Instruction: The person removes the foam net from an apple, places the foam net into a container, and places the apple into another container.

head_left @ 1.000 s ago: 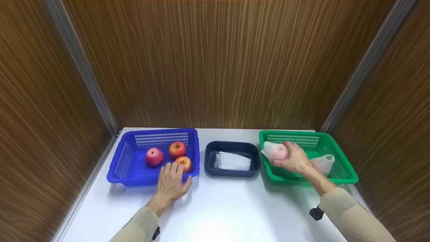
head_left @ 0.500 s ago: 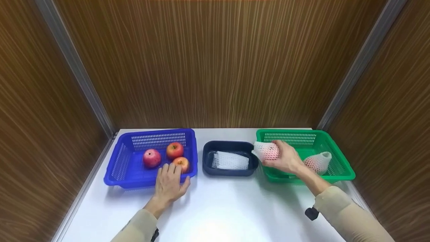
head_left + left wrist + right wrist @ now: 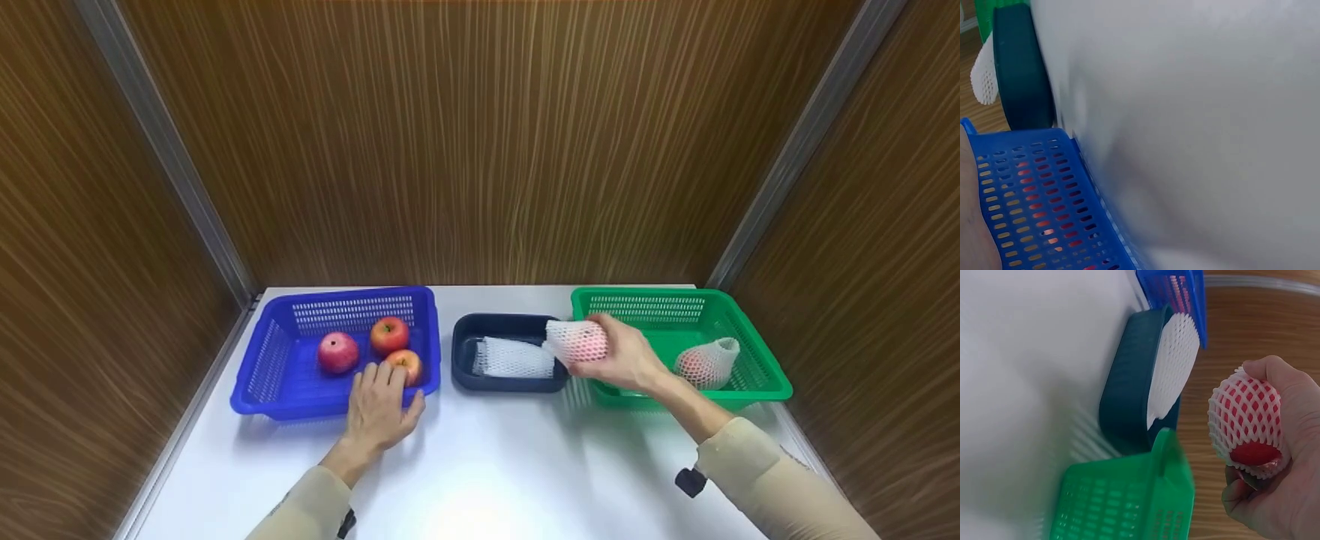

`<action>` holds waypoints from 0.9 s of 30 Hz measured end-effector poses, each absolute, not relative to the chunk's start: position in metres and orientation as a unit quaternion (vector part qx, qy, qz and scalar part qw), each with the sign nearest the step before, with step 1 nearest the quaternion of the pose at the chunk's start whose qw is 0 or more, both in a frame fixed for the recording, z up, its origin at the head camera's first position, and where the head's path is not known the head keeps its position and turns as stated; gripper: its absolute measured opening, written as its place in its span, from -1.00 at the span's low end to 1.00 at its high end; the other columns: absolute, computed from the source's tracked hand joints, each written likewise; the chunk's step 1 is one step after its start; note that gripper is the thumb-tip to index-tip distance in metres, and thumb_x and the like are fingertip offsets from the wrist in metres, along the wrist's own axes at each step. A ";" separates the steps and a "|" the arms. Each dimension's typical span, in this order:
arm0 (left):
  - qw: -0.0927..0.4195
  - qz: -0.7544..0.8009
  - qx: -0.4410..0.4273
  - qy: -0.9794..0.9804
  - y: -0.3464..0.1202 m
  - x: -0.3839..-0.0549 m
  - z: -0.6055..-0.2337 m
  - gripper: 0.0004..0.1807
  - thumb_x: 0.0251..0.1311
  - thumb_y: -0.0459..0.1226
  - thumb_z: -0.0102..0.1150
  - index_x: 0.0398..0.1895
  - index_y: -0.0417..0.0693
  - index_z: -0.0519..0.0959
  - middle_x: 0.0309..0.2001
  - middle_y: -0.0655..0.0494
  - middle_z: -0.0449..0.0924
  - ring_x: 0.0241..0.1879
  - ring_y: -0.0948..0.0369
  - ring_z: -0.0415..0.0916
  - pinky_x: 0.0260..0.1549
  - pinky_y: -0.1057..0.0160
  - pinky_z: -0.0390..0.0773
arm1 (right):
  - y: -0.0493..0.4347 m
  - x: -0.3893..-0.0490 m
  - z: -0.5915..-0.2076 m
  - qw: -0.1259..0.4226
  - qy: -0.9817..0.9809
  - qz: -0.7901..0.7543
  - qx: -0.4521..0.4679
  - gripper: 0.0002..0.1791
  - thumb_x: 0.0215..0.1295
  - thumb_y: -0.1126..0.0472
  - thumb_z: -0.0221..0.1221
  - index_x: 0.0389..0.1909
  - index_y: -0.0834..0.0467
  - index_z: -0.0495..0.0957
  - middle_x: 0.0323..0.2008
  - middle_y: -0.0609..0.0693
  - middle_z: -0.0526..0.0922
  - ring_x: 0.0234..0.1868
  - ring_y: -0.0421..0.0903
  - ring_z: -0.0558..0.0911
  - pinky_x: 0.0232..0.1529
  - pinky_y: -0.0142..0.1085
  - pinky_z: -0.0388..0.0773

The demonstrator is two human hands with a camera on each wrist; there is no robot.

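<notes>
My right hand (image 3: 621, 358) grips a red apple wrapped in a white foam net (image 3: 585, 343) between thumb and fingers. It is held up between the dark blue tub and the green basket, and the right wrist view shows bare red skin at one end of the net. My left hand (image 3: 377, 405) lies over the front rim of the blue basket (image 3: 281, 390), its fingertips at the nearest apple (image 3: 406, 363) and its thumb spread to the side. Two more apples, one dark red (image 3: 338, 353) and one red-orange (image 3: 390, 335), sit in that basket. The left wrist view hides the fingertips.
White foam nets (image 3: 517, 358) lie flat in the dark blue tub (image 3: 510, 385), between the baskets. Inside the green basket (image 3: 757, 390) rests another net-wrapped apple (image 3: 705, 364). Wood-grain panels (image 3: 480, 150) enclose the white table (image 3: 465, 465) at the back and sides.
My right hand has carried the net-wrapped apple leftward, from over the green basket to the right edge of the dark tub. The left hand has stayed at the blue basket's rim.
</notes>
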State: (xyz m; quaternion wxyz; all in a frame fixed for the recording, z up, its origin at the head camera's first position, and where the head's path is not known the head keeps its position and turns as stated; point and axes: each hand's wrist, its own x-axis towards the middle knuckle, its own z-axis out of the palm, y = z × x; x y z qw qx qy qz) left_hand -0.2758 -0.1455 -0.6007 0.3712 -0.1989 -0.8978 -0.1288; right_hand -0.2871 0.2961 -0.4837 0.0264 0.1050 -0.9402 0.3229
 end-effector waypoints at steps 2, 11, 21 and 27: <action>0.370 -0.133 -0.202 -0.897 -0.143 -0.275 -0.597 -0.65 0.22 0.01 0.35 -0.23 -0.07 0.56 -0.21 -0.08 0.60 -0.23 -0.07 0.44 -0.22 -0.01 0.41 | 0.292 -0.284 -0.481 0.028 -0.939 0.324 0.110 0.00 0.06 -0.14 0.64 0.49 0.10 0.47 0.25 0.21 0.74 0.17 0.15 0.75 0.14 0.12 0.79; 0.347 -0.185 -0.217 -0.893 -0.128 -0.271 -0.579 -0.73 0.27 -0.07 0.38 -0.20 -0.05 0.60 -0.12 -0.04 0.66 -0.15 -0.04 0.51 -0.13 0.01 0.55 | 0.275 -0.273 -0.472 0.031 -0.930 0.337 0.141 0.02 0.05 -0.14 0.67 0.51 0.09 0.47 0.26 0.18 0.75 0.19 0.14 0.77 0.13 0.11 0.81; 0.227 -0.289 -0.182 -0.912 -0.110 -0.261 -0.555 -0.64 0.39 -0.11 0.42 0.12 -0.11 0.72 0.03 -0.07 0.73 0.18 -0.06 0.66 0.27 -0.09 0.73 | 0.266 -0.265 -0.472 0.032 -0.927 0.341 0.156 0.03 0.03 -0.13 0.67 0.50 0.14 0.47 0.21 0.20 0.77 0.13 0.12 0.78 0.05 0.02 0.81; 0.223 -0.329 -0.193 -0.897 -0.098 -0.254 -0.536 -0.63 0.38 -0.12 0.45 0.13 -0.11 0.75 0.02 -0.08 0.81 0.06 0.00 0.71 0.16 -0.08 0.73 | 0.262 -0.260 -0.471 0.027 -0.926 0.342 0.155 0.01 0.03 -0.15 0.66 0.49 0.10 0.49 0.21 0.16 0.77 0.14 0.09 0.76 0.09 0.03 0.80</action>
